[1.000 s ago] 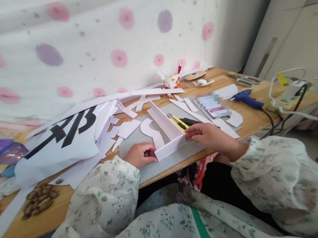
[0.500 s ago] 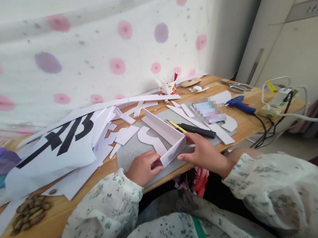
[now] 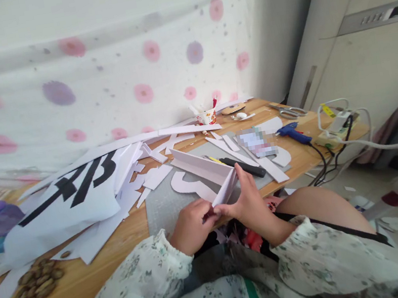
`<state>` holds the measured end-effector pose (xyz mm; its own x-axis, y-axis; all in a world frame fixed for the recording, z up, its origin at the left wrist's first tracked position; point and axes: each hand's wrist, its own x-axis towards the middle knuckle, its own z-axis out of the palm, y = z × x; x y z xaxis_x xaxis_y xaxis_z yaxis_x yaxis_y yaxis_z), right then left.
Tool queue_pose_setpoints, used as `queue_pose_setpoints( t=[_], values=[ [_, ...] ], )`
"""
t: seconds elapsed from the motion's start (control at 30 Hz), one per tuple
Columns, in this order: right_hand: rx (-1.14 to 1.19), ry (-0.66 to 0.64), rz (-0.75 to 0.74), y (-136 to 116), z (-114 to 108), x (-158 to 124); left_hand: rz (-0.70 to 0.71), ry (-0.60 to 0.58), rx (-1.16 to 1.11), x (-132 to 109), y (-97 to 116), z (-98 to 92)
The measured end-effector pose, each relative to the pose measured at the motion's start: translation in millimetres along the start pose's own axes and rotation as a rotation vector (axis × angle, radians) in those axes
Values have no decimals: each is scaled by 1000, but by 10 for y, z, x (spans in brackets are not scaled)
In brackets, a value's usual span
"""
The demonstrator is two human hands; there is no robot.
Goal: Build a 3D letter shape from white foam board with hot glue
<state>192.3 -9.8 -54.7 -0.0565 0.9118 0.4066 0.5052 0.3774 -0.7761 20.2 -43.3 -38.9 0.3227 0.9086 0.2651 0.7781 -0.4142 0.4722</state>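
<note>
Both my hands hold a white foam-board piece (image 3: 206, 171) made of two strips joined at a corner, lifted just above the grey cutting mat (image 3: 163, 206). My left hand (image 3: 193, 224) pinches the near end of the short strip from the left. My right hand (image 3: 245, 202) grips the same strip from the right, thumb toward the left hand. The long strip slants away toward the back of the wooden table (image 3: 99, 264). A curved white cut-out (image 3: 186, 184) lies on the mat under the piece.
A black utility knife (image 3: 244, 166) and yellow cutter lie right of the piece. A blue glue gun (image 3: 294, 133), scissors (image 3: 287, 112) and power strip (image 3: 335, 132) sit at the right end. White offcuts and a printed sheet (image 3: 71, 192) cover the left; nuts (image 3: 34, 288) lie near left.
The foam-board piece has been lifted off the mat and tipped, its near end drawn toward me. My hands have come closer together on the short strip. The view has shifted right.
</note>
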Motion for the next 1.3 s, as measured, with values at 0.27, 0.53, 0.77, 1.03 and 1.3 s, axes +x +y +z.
queue_pose_setpoints(
  t=[0.27,0.53,0.77,1.03,1.3],
  values=[
    [38,-18,-72,-3,-72,-15,-53,41,-36,-42,160,-38],
    [85,-300,59,-17,-196,-76,-205,-59,161,-149,-134,-408],
    [62,-344,-71,3,-193,-88,-150,15,135,-174,-182,-475],
    [58,-328,-113,40,-183,-58,32,-137,433,225,126,-333],
    [16,-362,-104,-47,-225,-62,-31,-216,621,306,153,-245]
  ],
)
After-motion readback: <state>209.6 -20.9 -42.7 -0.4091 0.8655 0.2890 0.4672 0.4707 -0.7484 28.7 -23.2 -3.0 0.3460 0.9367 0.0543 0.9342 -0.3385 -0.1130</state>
